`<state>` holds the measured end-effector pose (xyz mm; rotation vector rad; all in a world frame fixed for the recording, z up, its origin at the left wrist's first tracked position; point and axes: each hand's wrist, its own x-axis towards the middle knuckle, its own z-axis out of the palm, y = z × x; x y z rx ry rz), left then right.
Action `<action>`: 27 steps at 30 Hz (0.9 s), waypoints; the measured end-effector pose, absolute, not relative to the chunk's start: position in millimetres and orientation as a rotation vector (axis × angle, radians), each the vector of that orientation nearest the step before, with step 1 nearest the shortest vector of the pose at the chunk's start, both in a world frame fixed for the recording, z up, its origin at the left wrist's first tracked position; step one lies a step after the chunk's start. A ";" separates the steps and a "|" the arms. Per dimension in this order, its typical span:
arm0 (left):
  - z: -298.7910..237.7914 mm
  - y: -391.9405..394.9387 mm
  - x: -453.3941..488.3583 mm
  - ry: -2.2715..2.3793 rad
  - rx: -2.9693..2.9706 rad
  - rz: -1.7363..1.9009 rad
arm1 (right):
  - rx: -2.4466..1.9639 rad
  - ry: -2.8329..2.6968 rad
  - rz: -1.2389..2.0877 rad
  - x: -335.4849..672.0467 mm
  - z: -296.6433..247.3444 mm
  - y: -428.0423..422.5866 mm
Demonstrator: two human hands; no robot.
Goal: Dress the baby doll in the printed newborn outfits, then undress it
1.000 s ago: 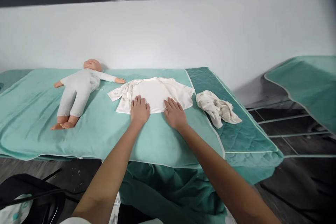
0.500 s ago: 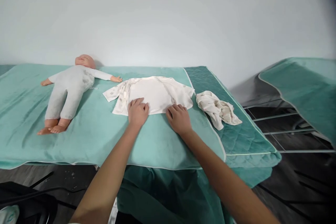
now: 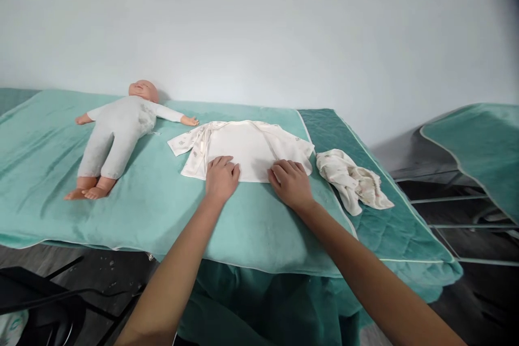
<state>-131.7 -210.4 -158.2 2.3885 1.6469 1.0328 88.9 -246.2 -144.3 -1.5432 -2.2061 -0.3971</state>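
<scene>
A small white baby shirt (image 3: 242, 143) with a faint print lies spread out, its front parted and its sleeves stretched to either side. On its lower left edge rests my left hand (image 3: 221, 177), fingers laid over the cloth and thumb apart. My right hand (image 3: 291, 181) lies on the lower right edge, its fingers loosely bent on the fabric. Neither hand visibly grips the cloth. To the left, a baby doll (image 3: 119, 130) with a white cloth body lies on its back, one hand close to the shirt's left sleeve. A crumpled, cream-coloured printed cloth (image 3: 352, 179) is at the right.
Everything lies on a green padded bed cover (image 3: 133, 224) against a white wall (image 3: 259, 43). Right of it are a metal frame (image 3: 450, 199) and another green cover (image 3: 482, 138). A black chair-like object (image 3: 36, 303) stands at the lower left.
The view has shifted and tilted slightly, so things appear farther right. Both hands stay at the shirt's lower edge, and the shirt keeps its spread shape.
</scene>
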 end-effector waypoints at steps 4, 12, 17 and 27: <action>-159.7 -207.7 -133.5 1.586 2.335 1.198 | -1.469 -2.091 -0.153 52.0 -137.2 -217.0; -161.1 -210.2 -140.7 1.523 2.094 1.684 | -1.775 -2.240 0.095 17.2 -155.5 -149.0; -159.0 -195.3 -181.2 1.873 1.746 1.676 | -1.805 -2.276 0.053 22.5 -165.1 -150.2; -151.7 -180.0 -235.3 2.369 1.634 1.082 | -1.770 -2.255 0.061 23.2 -164.7 -151.1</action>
